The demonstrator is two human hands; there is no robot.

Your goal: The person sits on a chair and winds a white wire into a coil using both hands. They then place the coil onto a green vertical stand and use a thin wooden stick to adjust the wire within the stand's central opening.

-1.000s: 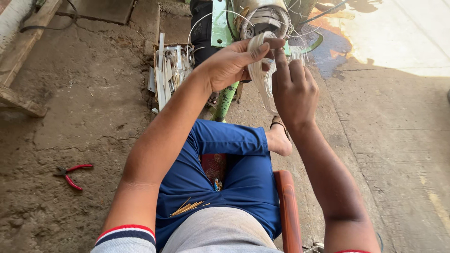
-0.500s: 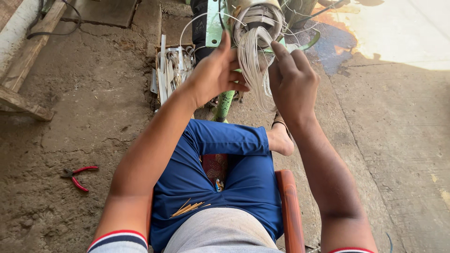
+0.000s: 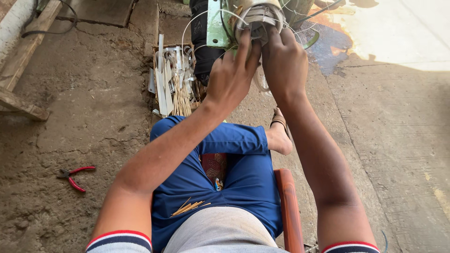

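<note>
We work both hands at the motor's wire coil.

Our left hand (image 3: 232, 77) and right hand (image 3: 283, 63) each have the grip clamped on the wire coil (image 3: 258, 18), up ahead of our knees; red pliers (image 3: 72, 175) lie on the floor.

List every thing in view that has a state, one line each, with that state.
Left hand: raised, fingertips on the wire coil.
Right hand: raised, pressing the wire coil.
Wire coil: seated in the motor, loose strands hanging.
Pliers: lying on the ground, untouched.
Thin sticks: resting on the lap.
</note>
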